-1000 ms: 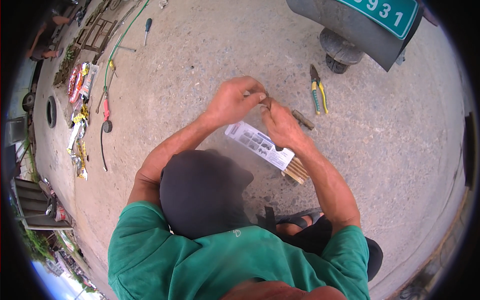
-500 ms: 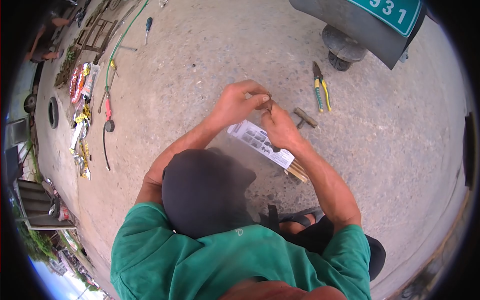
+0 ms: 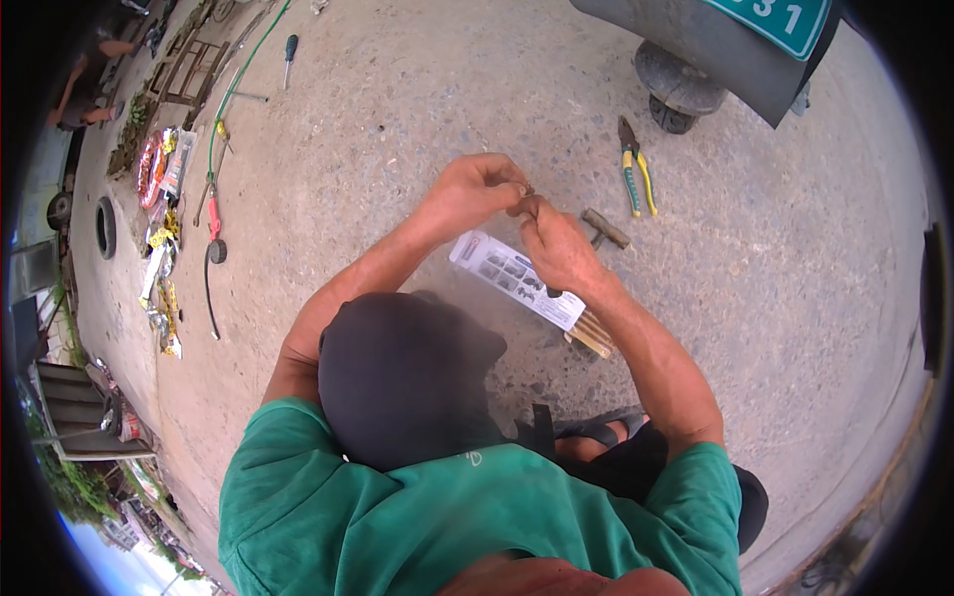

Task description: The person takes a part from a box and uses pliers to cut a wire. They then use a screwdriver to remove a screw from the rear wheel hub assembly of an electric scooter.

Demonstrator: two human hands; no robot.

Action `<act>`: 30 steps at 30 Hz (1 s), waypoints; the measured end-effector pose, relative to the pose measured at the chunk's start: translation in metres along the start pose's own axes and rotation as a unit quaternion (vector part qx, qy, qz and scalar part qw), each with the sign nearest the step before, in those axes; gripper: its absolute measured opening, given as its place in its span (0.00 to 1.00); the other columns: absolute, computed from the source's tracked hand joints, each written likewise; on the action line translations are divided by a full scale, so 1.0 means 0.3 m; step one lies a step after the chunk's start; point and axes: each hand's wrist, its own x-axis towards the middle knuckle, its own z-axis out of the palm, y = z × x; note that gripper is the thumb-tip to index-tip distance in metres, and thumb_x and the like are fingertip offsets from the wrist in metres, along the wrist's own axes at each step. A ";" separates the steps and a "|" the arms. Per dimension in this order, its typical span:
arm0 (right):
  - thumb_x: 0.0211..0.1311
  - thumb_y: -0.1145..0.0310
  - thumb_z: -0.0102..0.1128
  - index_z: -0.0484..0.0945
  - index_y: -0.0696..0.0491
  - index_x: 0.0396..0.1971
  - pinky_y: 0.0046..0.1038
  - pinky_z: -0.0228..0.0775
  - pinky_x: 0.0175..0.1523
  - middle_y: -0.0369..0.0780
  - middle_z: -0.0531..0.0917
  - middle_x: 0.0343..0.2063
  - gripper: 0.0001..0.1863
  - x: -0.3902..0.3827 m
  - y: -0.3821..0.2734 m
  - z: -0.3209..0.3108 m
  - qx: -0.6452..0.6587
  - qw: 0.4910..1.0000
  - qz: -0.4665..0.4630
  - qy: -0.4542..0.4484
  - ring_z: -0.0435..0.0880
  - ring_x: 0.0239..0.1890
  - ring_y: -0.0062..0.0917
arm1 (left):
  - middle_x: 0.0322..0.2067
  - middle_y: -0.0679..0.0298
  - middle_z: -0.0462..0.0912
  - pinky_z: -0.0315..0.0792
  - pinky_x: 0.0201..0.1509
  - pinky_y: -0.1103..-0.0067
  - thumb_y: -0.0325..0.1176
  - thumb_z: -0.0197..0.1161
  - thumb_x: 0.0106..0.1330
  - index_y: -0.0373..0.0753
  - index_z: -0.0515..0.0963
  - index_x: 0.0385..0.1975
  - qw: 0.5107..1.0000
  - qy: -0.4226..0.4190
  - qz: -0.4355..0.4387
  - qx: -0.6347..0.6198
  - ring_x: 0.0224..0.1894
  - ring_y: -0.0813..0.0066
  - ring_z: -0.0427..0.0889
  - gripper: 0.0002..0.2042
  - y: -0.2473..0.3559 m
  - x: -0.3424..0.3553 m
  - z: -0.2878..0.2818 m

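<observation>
My left hand (image 3: 477, 191) is closed in a pinch in front of my knee, its fingertips at a small brownish piece too small to name. Touching those fingertips is my right hand (image 3: 559, 248), closed in a fist. A dark rounded end (image 3: 554, 292) sticks out below that fist, like the butt of a tool handle; the tool's other end is hidden. On the ground under my hands lies a pale printed packet (image 3: 512, 281), with several brown strips (image 3: 595, 339) showing at its near right end. Just right of my right hand lies a T-shaped tool (image 3: 605, 229).
Yellow-and-green pliers (image 3: 637, 171) lie farther right. Beyond them a dark flap with a green plate (image 3: 767, 45) overhangs a grey round base (image 3: 682, 81). At left are a screwdriver (image 3: 290, 62), a green hose (image 3: 231, 94) with a red inflator, shiny wrappers (image 3: 159, 260) and a tyre (image 3: 105, 227). Another person stands far left.
My hands have shifted very slightly at the fingertips, still held together. The view has tilted a little; the things on the ground lie as before.
</observation>
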 end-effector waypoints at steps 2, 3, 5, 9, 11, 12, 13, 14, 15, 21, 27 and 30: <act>0.74 0.66 0.45 0.76 0.59 0.51 0.48 0.74 0.56 0.56 0.85 0.45 0.16 -0.004 0.012 -0.005 0.001 1.000 -0.005 0.002 0.83 0.50 0.54 | 0.33 0.66 0.86 0.74 0.46 0.79 0.28 0.67 0.64 0.33 0.83 0.35 1.000 -0.014 0.003 -0.021 0.39 0.81 0.81 0.05 0.010 0.000 0.005; 0.74 0.66 0.45 0.76 0.60 0.51 0.48 0.74 0.57 0.56 0.85 0.45 0.16 -0.002 0.018 -0.007 -0.009 1.000 -0.005 -0.016 0.83 0.50 0.54 | 0.33 0.66 0.86 0.74 0.46 0.79 0.28 0.67 0.64 0.33 0.83 0.35 1.000 -0.014 0.002 -0.021 0.39 0.81 0.81 0.05 0.011 -0.001 0.004; 0.74 0.67 0.45 0.76 0.61 0.51 0.48 0.74 0.57 0.57 0.85 0.45 0.17 -0.006 0.022 -0.015 -0.017 0.999 -0.006 -0.034 0.83 0.50 0.54 | 0.30 0.63 0.87 0.77 0.42 0.78 0.28 0.63 0.64 0.31 0.83 0.36 0.999 -0.024 0.026 0.028 0.35 0.79 0.83 0.07 0.011 -0.005 0.003; 0.73 0.67 0.44 0.76 0.62 0.52 0.46 0.73 0.58 0.58 0.85 0.45 0.17 -0.016 0.019 -0.020 -0.009 0.996 -0.005 -0.084 0.83 0.51 0.53 | 0.32 0.67 0.86 0.74 0.46 0.79 0.30 0.68 0.63 0.33 0.83 0.33 0.999 -0.045 -0.005 -0.001 0.38 0.81 0.80 0.06 -0.024 -0.012 -0.005; 0.73 0.68 0.44 0.75 0.62 0.53 0.45 0.73 0.60 0.57 0.85 0.46 0.17 -0.019 0.027 -0.015 -0.010 0.995 0.003 -0.097 0.83 0.53 0.52 | 0.30 0.61 0.87 0.76 0.41 0.78 0.30 0.64 0.63 0.33 0.84 0.36 0.994 -0.018 -0.005 0.106 0.34 0.77 0.83 0.08 -0.033 -0.022 0.004; 0.72 0.68 0.44 0.75 0.62 0.53 0.47 0.73 0.58 0.59 0.85 0.43 0.18 -0.017 0.027 -0.012 -0.036 0.994 0.017 -0.104 0.84 0.50 0.54 | 0.30 0.61 0.87 0.76 0.41 0.78 0.30 0.64 0.63 0.33 0.84 0.36 0.994 -0.018 -0.006 0.106 0.34 0.77 0.83 0.08 -0.033 -0.031 0.007; 0.72 0.68 0.44 0.75 0.63 0.52 0.48 0.74 0.55 0.60 0.85 0.41 0.18 -0.016 0.028 -0.008 -0.062 0.991 0.030 -0.111 0.84 0.48 0.55 | 0.31 0.60 0.87 0.76 0.42 0.77 0.31 0.64 0.63 0.34 0.84 0.37 0.988 0.004 0.017 0.156 0.35 0.76 0.84 0.08 -0.031 -0.041 0.009; 0.72 0.68 0.44 0.75 0.63 0.52 0.48 0.74 0.55 0.60 0.85 0.41 0.18 -0.017 0.027 0.000 -0.061 0.991 0.031 -0.111 0.84 0.48 0.55 | 0.31 0.59 0.88 0.77 0.42 0.76 0.32 0.64 0.64 0.35 0.85 0.37 0.978 0.025 0.039 0.205 0.35 0.74 0.85 0.08 -0.032 -0.048 0.011; 0.71 0.67 0.45 0.75 0.63 0.52 0.48 0.74 0.55 0.60 0.85 0.40 0.18 -0.016 0.022 0.011 -0.086 0.991 0.036 -0.096 0.84 0.47 0.55 | 0.31 0.59 0.88 0.77 0.42 0.76 0.32 0.64 0.64 0.35 0.85 0.37 0.978 0.026 0.039 0.205 0.35 0.74 0.85 0.08 -0.031 -0.052 0.012; 0.71 0.61 0.46 0.76 0.60 0.51 0.48 0.75 0.52 0.57 0.86 0.37 0.20 -0.021 0.010 0.057 -0.092 0.994 0.036 -0.036 0.85 0.45 0.54 | 0.35 0.57 0.88 0.79 0.46 0.74 0.32 0.66 0.64 0.36 0.86 0.40 0.973 0.038 0.111 0.197 0.39 0.70 0.87 0.09 -0.046 -0.038 -0.017; 0.76 0.51 0.40 0.80 0.59 0.46 0.45 0.74 0.49 0.50 0.85 0.31 0.27 -0.001 -0.024 -0.025 0.038 0.996 0.059 -0.053 0.86 0.39 0.46 | 0.38 0.62 0.88 0.76 0.52 0.74 0.31 0.67 0.66 0.36 0.86 0.41 0.990 -0.005 0.048 0.132 0.44 0.74 0.84 0.08 0.015 -0.044 -0.021; 0.78 0.50 0.36 0.82 0.60 0.45 0.42 0.74 0.48 0.48 0.83 0.27 0.30 -0.001 -0.020 -0.045 0.060 0.992 0.077 -0.073 0.85 0.36 0.40 | 0.37 0.63 0.88 0.76 0.52 0.74 0.31 0.67 0.66 0.36 0.86 0.40 0.985 0.012 0.056 0.160 0.44 0.75 0.84 0.08 0.014 -0.036 -0.015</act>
